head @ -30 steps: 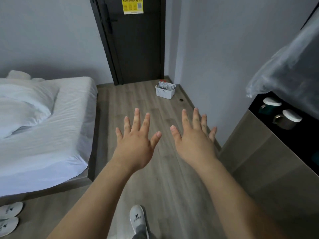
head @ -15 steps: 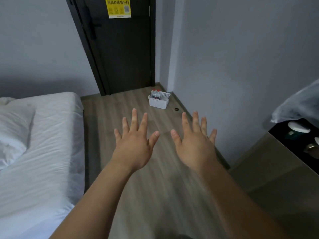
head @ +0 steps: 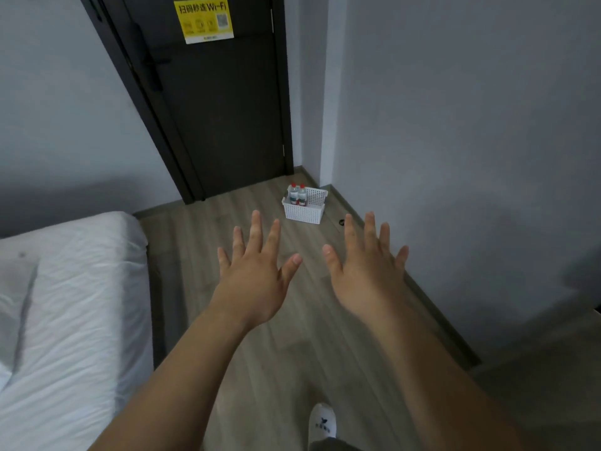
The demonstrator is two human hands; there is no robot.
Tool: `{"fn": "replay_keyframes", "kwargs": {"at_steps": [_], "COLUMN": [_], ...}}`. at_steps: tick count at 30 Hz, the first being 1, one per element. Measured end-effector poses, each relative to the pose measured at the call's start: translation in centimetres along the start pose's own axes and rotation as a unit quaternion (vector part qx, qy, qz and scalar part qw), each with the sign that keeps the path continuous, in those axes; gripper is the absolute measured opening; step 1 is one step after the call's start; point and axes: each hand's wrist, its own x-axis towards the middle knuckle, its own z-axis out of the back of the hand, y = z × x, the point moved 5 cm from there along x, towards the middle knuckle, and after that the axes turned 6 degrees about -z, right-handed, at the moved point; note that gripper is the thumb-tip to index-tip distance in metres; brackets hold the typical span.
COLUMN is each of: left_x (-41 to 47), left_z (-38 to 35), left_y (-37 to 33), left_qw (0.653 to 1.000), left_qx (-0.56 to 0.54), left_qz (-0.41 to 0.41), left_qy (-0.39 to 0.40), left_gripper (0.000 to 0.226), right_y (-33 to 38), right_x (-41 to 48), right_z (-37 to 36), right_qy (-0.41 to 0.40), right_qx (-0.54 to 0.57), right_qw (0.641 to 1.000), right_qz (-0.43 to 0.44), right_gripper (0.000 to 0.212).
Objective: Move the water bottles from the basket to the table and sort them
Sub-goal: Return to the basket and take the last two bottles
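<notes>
Well ahead, at twelve o'clock from both hands, the white basket (head: 304,212) sits on the floor (head: 192,255) in the corner by the dark door (head: 221,109). Two water bottles (head: 298,194) stand upright, caps up, in its nine o'clock end. The left hand (head: 257,281) and right hand (head: 367,275) hover empty, fingers spread, side by side but apart. The basket shows between them, so neither looks plainly nearer. No bench is in view.
</notes>
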Motion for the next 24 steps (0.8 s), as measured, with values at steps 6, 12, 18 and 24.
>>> {"fn": "replay_keyframes", "kwargs": {"at_steps": [6,12,18,24], "left_x": [10.0,16.9,27.3,37.1], "left_z": [3.8,5.0,6.8,10.3], "left_y": [4.0,9.0,16.3,21.0], "left_qw": [1.000,0.999,1.000,0.999], "left_qx": [0.001,-0.010,-0.013,-0.012], "left_qz": [0.021,0.033,0.005,-0.039], "left_qy": [-0.013,-0.005,-0.003,0.007], "left_gripper": [0.076,0.076,0.076,0.074], "right_y": [5.4,9.7,16.5,22.5], "right_x": [11.5,19.0,28.8,36.5], "right_z": [1.0,-0.7,-3.5,-3.0], "right_qy": [-0.006,-0.003,-0.021,-0.014], "right_qx": [-0.012,-0.033,-0.065,-0.073], "right_qw": [1.000,0.999,0.998,0.997], "right_qz": [0.024,0.028,0.004,-0.037], "right_gripper": [0.074,0.075,0.074,0.083]}}
